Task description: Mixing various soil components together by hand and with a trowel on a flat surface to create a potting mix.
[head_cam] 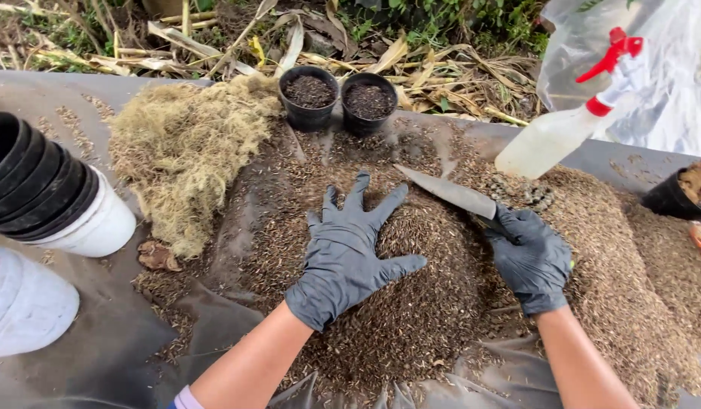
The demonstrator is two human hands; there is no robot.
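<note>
Under both your hands spreads the dark plastic sheet (100, 356), and on it the big mound of brown husk mix (419, 303). Your left hand (350, 246), in a grey glove, lies flat on the mound's top with fingers spread apart. Beyond and to the left of it sits a pile of pale stringy fibre (187, 151); further left, stacked black pots (28, 178) lie on their side. Your right hand (528, 257) is closed around the handle of a trowel (449, 193), its blade pointing towards your left fingertips. Past it stand a spray bottle (566, 129) and two small filled pots (339, 97).
</note>
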